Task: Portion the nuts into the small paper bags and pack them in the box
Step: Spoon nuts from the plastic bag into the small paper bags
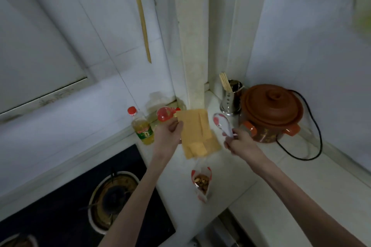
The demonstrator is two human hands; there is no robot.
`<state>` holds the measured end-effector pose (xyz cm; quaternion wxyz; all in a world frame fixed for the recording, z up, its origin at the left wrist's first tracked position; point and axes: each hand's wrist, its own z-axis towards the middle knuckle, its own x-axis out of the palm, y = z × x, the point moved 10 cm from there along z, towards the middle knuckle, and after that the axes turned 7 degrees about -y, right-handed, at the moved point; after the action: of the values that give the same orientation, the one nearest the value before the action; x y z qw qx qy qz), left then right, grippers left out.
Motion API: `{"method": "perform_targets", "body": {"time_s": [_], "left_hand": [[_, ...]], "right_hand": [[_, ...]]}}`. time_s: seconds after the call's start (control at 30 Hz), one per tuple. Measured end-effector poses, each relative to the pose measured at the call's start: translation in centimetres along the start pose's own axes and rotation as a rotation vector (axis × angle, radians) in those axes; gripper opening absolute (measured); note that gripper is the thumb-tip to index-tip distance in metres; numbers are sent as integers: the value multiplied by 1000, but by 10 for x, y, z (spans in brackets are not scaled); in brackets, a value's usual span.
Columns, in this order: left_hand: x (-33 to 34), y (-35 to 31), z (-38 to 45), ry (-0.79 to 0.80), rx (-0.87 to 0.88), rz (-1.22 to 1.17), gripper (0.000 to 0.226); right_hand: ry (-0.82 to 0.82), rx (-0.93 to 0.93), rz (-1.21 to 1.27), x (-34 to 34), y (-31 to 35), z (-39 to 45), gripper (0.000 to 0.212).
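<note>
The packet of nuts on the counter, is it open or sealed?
Open: the nut packet lies with its top gaping, nuts visible inside.

A flat tan paper bag [197, 132] hangs in the air above the countertop, pinched at its left edge — roughly its 9 o'clock side — with its folded base turned toward the camera and its long axis tilted slightly. Directly toward 6 o'clock from it, an open red-and-white packet of nuts [201, 182] sits on the white counter, its mouth gaping upward to show brown nuts inside. At the bag's 3 o'clock a white spoon [221, 124] with red markings is held — its bowl uppermost.
</note>
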<state>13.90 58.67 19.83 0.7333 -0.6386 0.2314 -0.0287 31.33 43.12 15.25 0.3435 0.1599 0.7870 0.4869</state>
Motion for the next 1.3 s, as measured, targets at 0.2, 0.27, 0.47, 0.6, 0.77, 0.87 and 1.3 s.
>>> {"method": "perform_targets", "body": {"time_s": [0.2,0.27,0.47,0.6,0.77,0.87,1.3], "left_hand": [[30,-52,-17,1,96,-3,22],[34,-64,-18,11,114,16,27],[48,-76,-24,160,51,-151,36],[56,-85,-28,223,90,-169,36],[57,-82,-23,168,11,-253,26],[60,-78,-23,161,-30,-260,21],[53,-83,-30,207,93,-194,32]], "right_hand": [[130,-120,44,17,72,-5,30],[124,-144,42,18,83,-9,35],[78,-199,79,1,95,-10,24],[52,-244,53,-12,98,-11,21],[76,-258,72,-21,98,-11,18],[89,-247,121,-24,98,-13,12],[-35,-298,96,-25,108,-34,28]]}}
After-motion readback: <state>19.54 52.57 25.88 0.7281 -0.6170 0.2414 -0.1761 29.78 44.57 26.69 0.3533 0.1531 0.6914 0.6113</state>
